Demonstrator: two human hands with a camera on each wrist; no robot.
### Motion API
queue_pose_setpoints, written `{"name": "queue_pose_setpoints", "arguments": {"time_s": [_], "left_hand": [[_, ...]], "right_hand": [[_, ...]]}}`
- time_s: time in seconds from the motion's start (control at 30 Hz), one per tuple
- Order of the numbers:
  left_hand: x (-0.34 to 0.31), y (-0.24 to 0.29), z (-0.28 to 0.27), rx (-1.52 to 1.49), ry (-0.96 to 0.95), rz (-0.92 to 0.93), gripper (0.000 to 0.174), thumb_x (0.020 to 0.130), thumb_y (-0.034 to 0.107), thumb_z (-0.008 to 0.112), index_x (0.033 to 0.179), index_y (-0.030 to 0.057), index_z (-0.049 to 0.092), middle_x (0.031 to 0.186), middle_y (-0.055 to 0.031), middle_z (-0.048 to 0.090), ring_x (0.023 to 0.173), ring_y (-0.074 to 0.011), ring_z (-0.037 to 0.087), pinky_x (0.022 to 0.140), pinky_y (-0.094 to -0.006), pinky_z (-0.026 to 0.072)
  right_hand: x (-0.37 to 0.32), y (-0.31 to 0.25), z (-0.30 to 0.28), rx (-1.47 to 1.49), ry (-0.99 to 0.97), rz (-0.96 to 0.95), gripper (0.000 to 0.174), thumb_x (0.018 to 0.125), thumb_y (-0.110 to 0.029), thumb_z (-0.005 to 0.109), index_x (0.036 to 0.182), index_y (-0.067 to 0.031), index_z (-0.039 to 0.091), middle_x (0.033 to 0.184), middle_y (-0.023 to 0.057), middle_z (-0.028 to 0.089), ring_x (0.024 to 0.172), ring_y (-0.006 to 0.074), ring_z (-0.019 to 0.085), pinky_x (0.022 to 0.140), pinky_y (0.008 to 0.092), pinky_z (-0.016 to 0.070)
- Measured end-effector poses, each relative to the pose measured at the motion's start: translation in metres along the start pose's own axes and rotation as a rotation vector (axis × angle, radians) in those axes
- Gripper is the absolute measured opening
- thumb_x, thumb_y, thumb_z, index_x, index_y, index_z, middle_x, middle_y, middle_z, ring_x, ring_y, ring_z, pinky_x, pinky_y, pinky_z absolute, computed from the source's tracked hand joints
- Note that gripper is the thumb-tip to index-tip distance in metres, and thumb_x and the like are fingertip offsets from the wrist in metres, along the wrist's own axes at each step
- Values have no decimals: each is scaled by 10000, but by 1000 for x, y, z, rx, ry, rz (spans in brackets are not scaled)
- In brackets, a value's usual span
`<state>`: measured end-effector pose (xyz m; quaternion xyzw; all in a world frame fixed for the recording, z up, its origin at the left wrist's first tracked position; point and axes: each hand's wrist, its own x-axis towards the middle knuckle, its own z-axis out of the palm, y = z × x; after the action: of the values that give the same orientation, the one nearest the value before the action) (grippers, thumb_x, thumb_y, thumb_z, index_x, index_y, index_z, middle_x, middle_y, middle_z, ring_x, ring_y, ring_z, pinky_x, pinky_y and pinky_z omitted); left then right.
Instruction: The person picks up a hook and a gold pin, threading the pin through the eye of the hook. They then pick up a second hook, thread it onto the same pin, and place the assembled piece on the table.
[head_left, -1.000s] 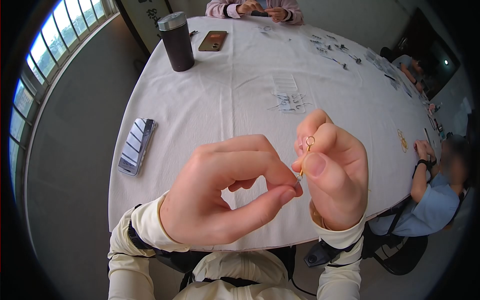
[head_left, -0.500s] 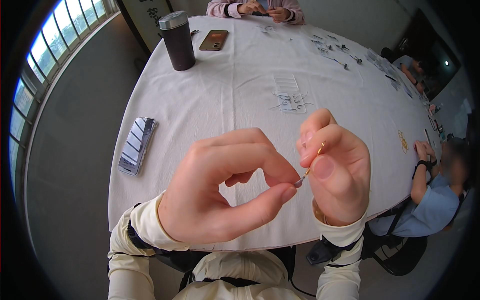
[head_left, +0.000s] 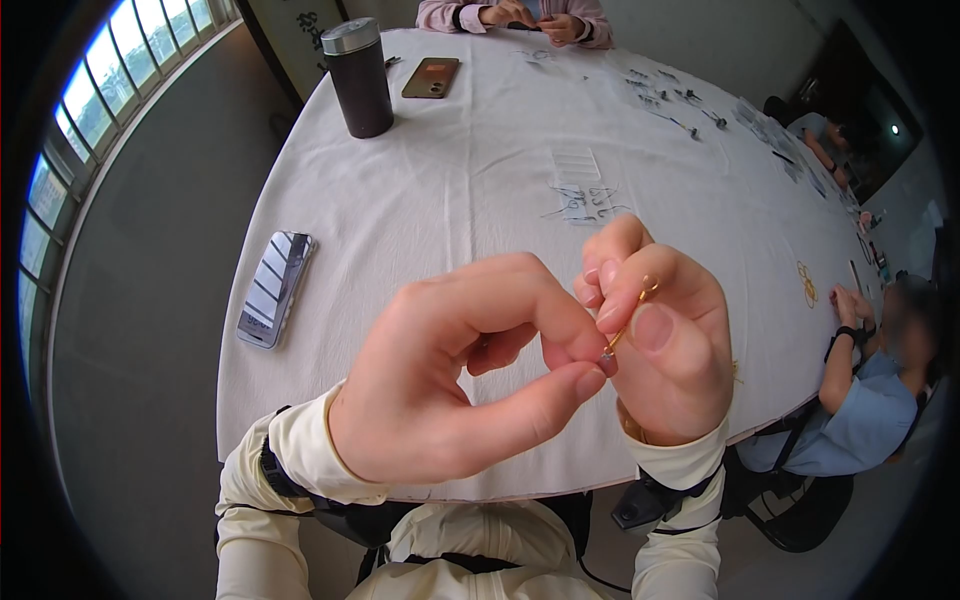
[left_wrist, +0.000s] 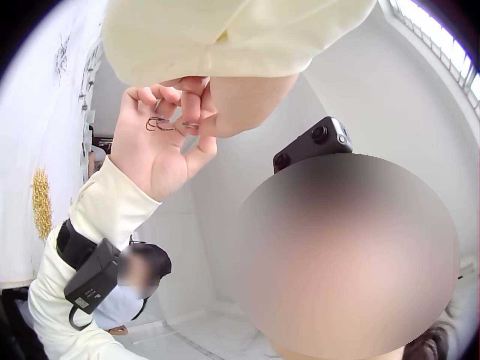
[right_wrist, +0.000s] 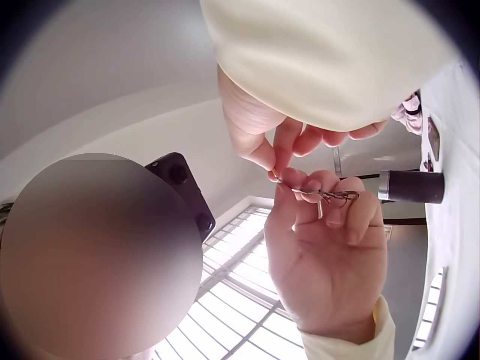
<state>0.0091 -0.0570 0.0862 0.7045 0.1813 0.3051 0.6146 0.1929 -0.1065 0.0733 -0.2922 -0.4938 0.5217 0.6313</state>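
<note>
My right hand (head_left: pixel 675 335) pinches a thin gold-coloured piece with a small ring at its end (head_left: pixel 650 284) between thumb and index finger. Its lower end reaches the fingertips of my left hand (head_left: pixel 450 375), where something small and silvery shows. The left thumb and index finger are pinched together there, the other fingers curled behind. From the right wrist side, a bundle of thin dark bent wires (right_wrist: pixel 337 196) runs from that pinch across the left fingers. In the left wrist view, a dark curved loop (left_wrist: pixel 157 124) lies in front of the right palm.
On the white-clothed table (head_left: pixel 400 200) lie a phone (head_left: pixel 275 290) at left and another phone (head_left: pixel 431 78) beside a dark tumbler (head_left: pixel 360 80). Clear plastic with dark hooked wires (head_left: pixel 585 200) lies beyond my hands. Gold loops (head_left: pixel 807 285) lie at right. Other people sit around.
The gold piece has turned: its ring, seen round and open before, now shows narrower and farther right. Both hands stay pinched close together, shifting only slightly.
</note>
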Motion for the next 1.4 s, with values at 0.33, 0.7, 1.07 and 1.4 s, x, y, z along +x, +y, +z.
{"name": "queue_pose_setpoints", "arguments": {"time_s": [0.33,0.7,1.07,1.4], "left_hand": [[-1,8,2,-6,22,-106,76,867,22,704,848,-8,638,960,-87,591,932,-172,652,845,-298,525],[7,-10,-5,248,-27,113,157,941,134,658,999,-11,672,907,-47,610,783,-99,561,655,-231,429],[43,-124,-20,358,376,84,267,1026,234,518,1179,20,561,839,14,502,724,-65,430,662,-221,378],[45,-153,-28,341,356,-5,162,991,124,544,1104,9,557,822,-9,526,737,-79,469,676,-240,417]], "right_hand": [[0,7,-9,39,-51,-101,95,876,-46,611,932,4,668,973,38,535,841,105,552,777,277,456],[-1,5,-14,-99,75,-75,107,909,-76,620,945,8,675,964,26,553,893,101,537,821,255,419],[-100,-62,-191,-1209,751,-31,79,847,-102,694,816,-32,677,921,22,605,897,166,540,809,300,408],[-137,-44,-331,-2448,792,592,62,742,-159,717,758,-124,765,979,30,639,1083,259,500,885,430,391]]}}
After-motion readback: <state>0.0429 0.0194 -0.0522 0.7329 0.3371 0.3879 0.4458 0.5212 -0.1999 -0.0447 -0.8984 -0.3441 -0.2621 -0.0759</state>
